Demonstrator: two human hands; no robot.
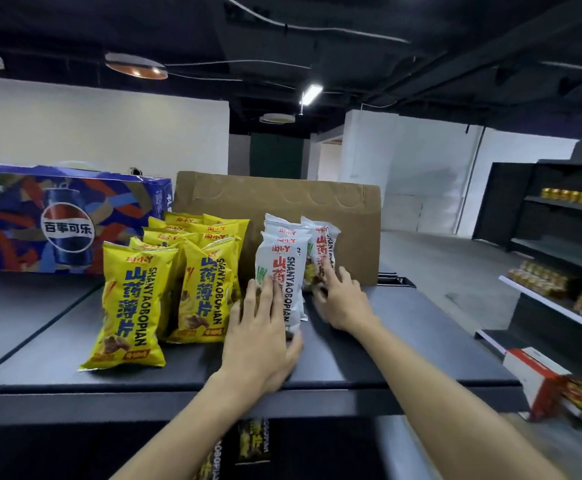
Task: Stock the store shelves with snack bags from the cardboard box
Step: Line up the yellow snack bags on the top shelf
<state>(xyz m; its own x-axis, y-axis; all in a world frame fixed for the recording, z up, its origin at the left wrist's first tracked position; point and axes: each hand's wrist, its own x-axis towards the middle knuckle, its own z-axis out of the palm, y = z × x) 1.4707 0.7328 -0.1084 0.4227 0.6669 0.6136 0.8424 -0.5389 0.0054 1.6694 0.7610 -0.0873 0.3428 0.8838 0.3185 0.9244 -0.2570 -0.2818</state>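
On the dark grey top shelf (404,341) two rows of white snack bags (284,271) stand upright, one behind another, with the open cardboard box (345,220) rising just behind them. The left hand (262,336) lies flat against the front bag of the nearer white row, fingers straight and spread up over its lower face, thumb reaching round the bag's right edge near the shelf; the grip is spread and pressing, not curled round anything. The right hand (343,301) is beside the second white row (319,256), forefinger stretched out and touching the lower front of that row's first bag, the other fingers loosely bent towards the shelf; whether they pinch the bag's bottom corner cannot be told, since that spot is blurred. The two hands sit near one another, the front white bag between them.

To the left of the white bags, just beside them, stand yellow snack bags (130,306) in two rows, the foremost one leaning a little forward of the rest. Further left a blue cola carton (61,220) lies on the same level. Below the shelf edge the top of another dark bag (253,441) shows on a lower shelf. At the far right are dark store racks (559,216) with jars and packets, and a red and white box (535,379), blurred
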